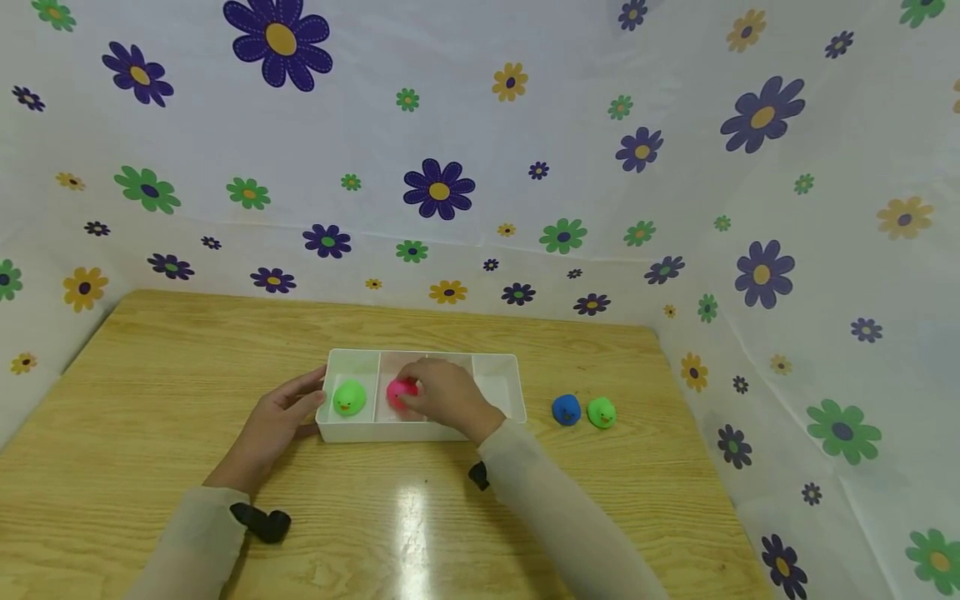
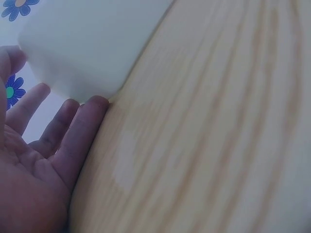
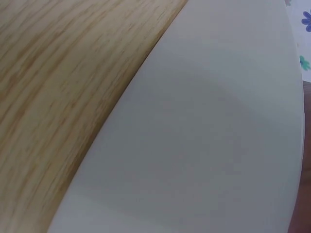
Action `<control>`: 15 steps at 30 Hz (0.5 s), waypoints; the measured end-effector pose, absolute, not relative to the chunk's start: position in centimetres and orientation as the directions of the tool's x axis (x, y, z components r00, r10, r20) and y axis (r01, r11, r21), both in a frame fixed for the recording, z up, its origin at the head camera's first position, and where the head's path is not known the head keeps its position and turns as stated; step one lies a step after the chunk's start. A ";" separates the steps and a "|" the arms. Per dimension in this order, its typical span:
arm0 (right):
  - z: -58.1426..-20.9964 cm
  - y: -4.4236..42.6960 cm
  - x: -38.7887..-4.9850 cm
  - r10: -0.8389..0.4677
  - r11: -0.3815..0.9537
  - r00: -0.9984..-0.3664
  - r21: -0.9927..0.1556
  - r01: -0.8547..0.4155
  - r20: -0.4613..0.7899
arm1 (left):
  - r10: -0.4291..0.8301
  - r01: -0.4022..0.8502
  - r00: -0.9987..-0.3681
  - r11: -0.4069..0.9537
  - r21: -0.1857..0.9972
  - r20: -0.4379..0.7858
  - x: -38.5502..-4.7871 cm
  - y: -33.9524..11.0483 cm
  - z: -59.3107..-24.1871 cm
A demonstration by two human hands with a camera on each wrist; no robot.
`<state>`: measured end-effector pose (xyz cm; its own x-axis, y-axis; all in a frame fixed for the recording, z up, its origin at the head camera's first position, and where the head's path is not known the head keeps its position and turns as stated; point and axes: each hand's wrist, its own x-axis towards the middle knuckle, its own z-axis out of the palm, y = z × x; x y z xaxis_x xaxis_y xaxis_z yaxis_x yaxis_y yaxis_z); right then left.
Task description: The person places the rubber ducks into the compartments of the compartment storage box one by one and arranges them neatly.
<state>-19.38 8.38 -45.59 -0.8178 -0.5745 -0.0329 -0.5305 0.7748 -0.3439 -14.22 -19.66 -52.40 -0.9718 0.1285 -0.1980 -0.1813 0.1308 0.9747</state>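
Observation:
A white divided tray (image 1: pixel 420 432) lies on the table. In its leftmost compartment sits a light-green toy duck (image 1: pixel 349 398), and in the one beside it is a pink toy duck (image 1: pixel 398 393). My right hand (image 1: pixel 447 393) reaches over the tray from the front right and pinches the pink duck between thumb and fingers, covering part of it. At the tray's left end, my left hand (image 1: pixel 276 421) touches the wall with its fingertips, fingers (image 2: pixel 80 131) fairly straight in the left wrist view. The right wrist view shows mostly the tray's front wall (image 3: pixel 194 126).
Right of the tray, a blue toy duck (image 1: pixel 567 409) and another light-green duck (image 1: pixel 602 412) stand side by side on the wooden table (image 1: pixel 375 533). A flower-patterned white cloth (image 1: pixel 480 117) encloses the back and sides. Black wrist straps show on both sleeves.

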 end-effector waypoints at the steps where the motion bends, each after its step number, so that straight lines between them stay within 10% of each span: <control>1: -45.6 8.3 -19.4 -0.574 0.777 -0.818 -0.340 -0.529 -0.039 | 0.130 -0.179 -0.972 0.130 0.975 -0.196 -14.2 -19.7 -52.4; 15: -45.6 7.8 -19.2 -0.564 0.802 -0.822 -0.287 -0.524 -0.077 | 0.128 -0.183 -0.972 0.125 0.975 -0.198 -14.3 -19.7 -52.4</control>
